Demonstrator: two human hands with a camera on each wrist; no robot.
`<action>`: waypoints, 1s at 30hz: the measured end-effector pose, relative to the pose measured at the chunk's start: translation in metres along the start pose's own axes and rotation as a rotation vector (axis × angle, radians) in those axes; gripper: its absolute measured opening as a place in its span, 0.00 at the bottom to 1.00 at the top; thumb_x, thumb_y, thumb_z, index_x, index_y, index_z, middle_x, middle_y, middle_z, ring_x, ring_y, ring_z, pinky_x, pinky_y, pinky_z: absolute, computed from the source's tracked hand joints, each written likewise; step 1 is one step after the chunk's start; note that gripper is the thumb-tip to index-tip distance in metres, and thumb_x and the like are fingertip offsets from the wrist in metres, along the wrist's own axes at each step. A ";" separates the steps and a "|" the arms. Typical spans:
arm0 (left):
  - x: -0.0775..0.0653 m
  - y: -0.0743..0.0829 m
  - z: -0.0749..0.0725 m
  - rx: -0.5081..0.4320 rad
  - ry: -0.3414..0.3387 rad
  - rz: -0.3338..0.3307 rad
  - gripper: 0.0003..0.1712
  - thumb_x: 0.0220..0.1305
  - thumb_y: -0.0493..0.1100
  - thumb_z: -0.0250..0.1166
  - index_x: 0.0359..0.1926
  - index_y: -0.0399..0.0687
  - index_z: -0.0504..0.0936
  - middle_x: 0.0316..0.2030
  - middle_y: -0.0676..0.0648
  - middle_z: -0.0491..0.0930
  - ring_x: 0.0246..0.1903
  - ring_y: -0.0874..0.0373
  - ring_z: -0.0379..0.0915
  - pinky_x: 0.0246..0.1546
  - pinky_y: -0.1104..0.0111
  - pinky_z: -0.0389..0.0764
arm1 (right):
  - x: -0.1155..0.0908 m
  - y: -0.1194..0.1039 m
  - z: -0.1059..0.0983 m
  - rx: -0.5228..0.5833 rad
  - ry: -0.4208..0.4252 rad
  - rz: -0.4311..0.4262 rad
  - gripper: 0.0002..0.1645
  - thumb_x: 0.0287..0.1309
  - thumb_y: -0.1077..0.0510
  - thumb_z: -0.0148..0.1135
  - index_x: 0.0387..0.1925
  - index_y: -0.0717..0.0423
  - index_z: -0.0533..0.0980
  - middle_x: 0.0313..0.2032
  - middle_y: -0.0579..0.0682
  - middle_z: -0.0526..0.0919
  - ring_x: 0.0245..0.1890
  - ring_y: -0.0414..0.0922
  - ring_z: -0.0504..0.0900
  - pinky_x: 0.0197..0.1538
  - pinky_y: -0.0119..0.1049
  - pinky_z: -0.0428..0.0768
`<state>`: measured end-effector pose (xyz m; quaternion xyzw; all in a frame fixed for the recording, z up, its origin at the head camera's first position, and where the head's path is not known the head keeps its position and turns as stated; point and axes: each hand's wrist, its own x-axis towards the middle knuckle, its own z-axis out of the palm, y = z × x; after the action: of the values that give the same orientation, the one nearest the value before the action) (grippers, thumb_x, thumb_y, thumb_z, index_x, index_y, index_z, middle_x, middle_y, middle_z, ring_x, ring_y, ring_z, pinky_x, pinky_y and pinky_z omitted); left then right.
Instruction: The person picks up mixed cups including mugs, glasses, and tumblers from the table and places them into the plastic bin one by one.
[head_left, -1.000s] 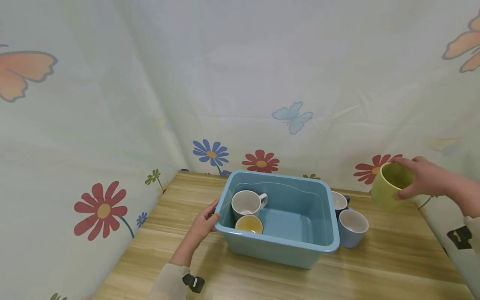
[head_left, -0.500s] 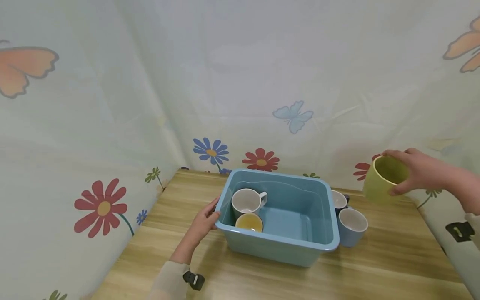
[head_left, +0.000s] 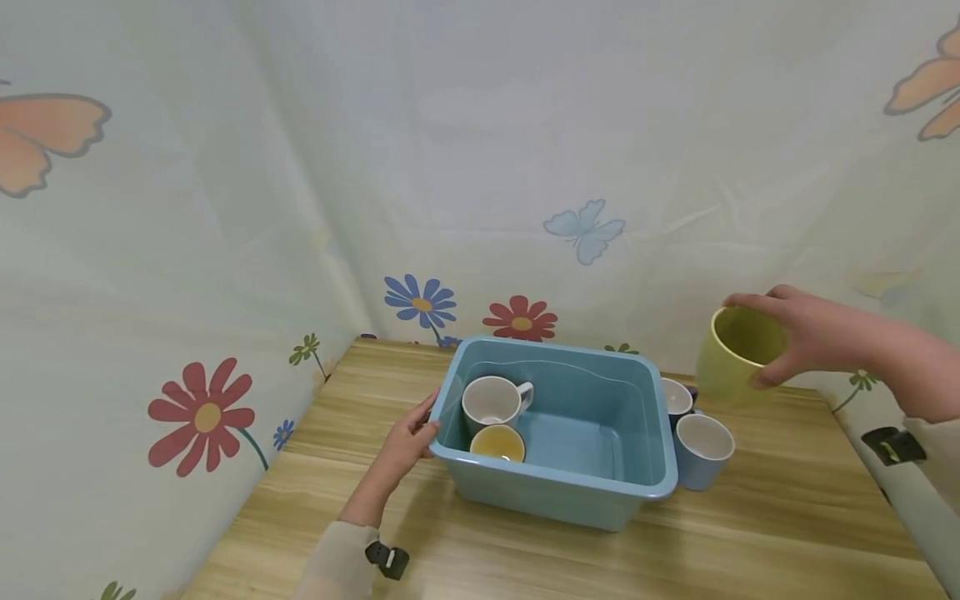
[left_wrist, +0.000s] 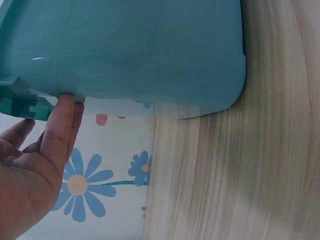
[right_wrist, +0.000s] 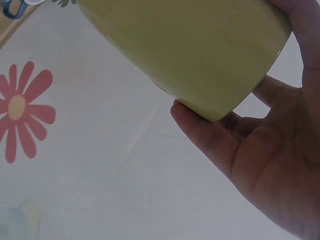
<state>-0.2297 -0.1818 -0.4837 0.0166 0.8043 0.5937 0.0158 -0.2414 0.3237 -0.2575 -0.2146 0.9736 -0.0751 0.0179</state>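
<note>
A pale blue plastic tub (head_left: 540,498) stands on the table, and my left hand (head_left: 408,439) grips its left rim, thumb on top and fingers below. The left wrist view has those fingers (left_wrist: 59,132) against the tub's outer wall. Inside, at the left end, sit a white-lined mug (head_left: 491,402) with a handle and a cup with a yellow interior (head_left: 497,444). To the right, my right hand (head_left: 817,337) holds a yellow-green cup (head_left: 718,364) by its rim, raised above the table and tilted. The right wrist view shows its smooth side (right_wrist: 190,55) between thumb and fingers.
Close against the tub's right side stand a light blue mug (head_left: 701,458) and, behind it, a dark mug with a white interior (head_left: 678,398). A flower-and-butterfly patterned sheet (head_left: 480,167) hangs behind and beside the wooden table (head_left: 787,517).
My right hand has carried the yellow-green cup leftward and slightly up, closer to the tub and over the two mugs' side. My left hand and the tub have stayed in place.
</note>
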 end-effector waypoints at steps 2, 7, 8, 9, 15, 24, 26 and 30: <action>0.000 0.001 0.000 -0.008 -0.001 -0.005 0.35 0.70 0.36 0.54 0.77 0.45 0.62 0.65 0.27 0.74 0.47 0.48 0.80 0.34 0.66 0.84 | 0.002 -0.006 -0.001 0.002 0.005 -0.021 0.59 0.34 0.52 0.85 0.69 0.60 0.66 0.52 0.69 0.74 0.43 0.53 0.77 0.38 0.41 0.77; -0.002 0.002 -0.001 -0.003 -0.004 -0.007 0.35 0.70 0.36 0.54 0.78 0.45 0.62 0.66 0.27 0.73 0.49 0.47 0.80 0.34 0.66 0.84 | 0.008 -0.022 -0.002 0.024 0.001 -0.060 0.58 0.32 0.52 0.84 0.69 0.57 0.67 0.52 0.66 0.75 0.43 0.51 0.77 0.39 0.40 0.77; -0.002 0.002 -0.001 0.001 -0.004 -0.009 0.35 0.70 0.37 0.54 0.78 0.45 0.62 0.66 0.27 0.73 0.49 0.47 0.79 0.34 0.67 0.84 | 0.009 -0.025 -0.002 0.033 -0.004 -0.063 0.58 0.32 0.53 0.84 0.69 0.57 0.67 0.52 0.65 0.75 0.43 0.51 0.77 0.38 0.39 0.77; -0.002 0.002 -0.001 0.004 -0.004 -0.010 0.35 0.70 0.37 0.54 0.78 0.45 0.62 0.66 0.27 0.73 0.49 0.47 0.79 0.34 0.67 0.83 | 0.010 -0.028 -0.002 0.037 -0.007 -0.068 0.58 0.33 0.53 0.84 0.69 0.56 0.67 0.52 0.65 0.75 0.44 0.51 0.76 0.38 0.39 0.77; -0.002 0.001 -0.001 -0.006 -0.003 -0.009 0.36 0.70 0.37 0.54 0.78 0.45 0.62 0.65 0.27 0.74 0.47 0.48 0.81 0.35 0.66 0.85 | 0.015 -0.045 -0.003 0.065 -0.015 -0.093 0.57 0.33 0.54 0.84 0.69 0.56 0.68 0.52 0.62 0.75 0.44 0.50 0.76 0.38 0.38 0.77; -0.002 0.001 0.000 -0.007 -0.004 0.001 0.35 0.70 0.37 0.54 0.78 0.44 0.62 0.66 0.26 0.73 0.48 0.46 0.81 0.35 0.63 0.86 | 0.026 -0.061 -0.001 0.087 -0.035 -0.110 0.56 0.36 0.53 0.82 0.70 0.55 0.67 0.52 0.61 0.74 0.46 0.50 0.75 0.39 0.38 0.77; -0.002 0.001 0.000 -0.005 0.000 -0.003 0.35 0.70 0.37 0.54 0.78 0.44 0.62 0.66 0.26 0.73 0.48 0.46 0.81 0.35 0.64 0.86 | 0.027 -0.065 -0.001 0.092 -0.040 -0.116 0.57 0.36 0.53 0.82 0.71 0.55 0.66 0.53 0.62 0.74 0.46 0.51 0.76 0.40 0.38 0.77; -0.001 0.001 0.000 -0.005 0.005 -0.005 0.35 0.70 0.37 0.54 0.77 0.44 0.63 0.65 0.27 0.74 0.47 0.47 0.81 0.34 0.65 0.85 | 0.031 -0.073 -0.001 0.097 -0.073 -0.112 0.59 0.39 0.52 0.81 0.75 0.55 0.63 0.53 0.63 0.73 0.46 0.52 0.76 0.40 0.39 0.78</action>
<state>-0.2282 -0.1814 -0.4825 0.0133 0.8029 0.5958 0.0154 -0.2394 0.2458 -0.2455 -0.2701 0.9541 -0.1151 0.0594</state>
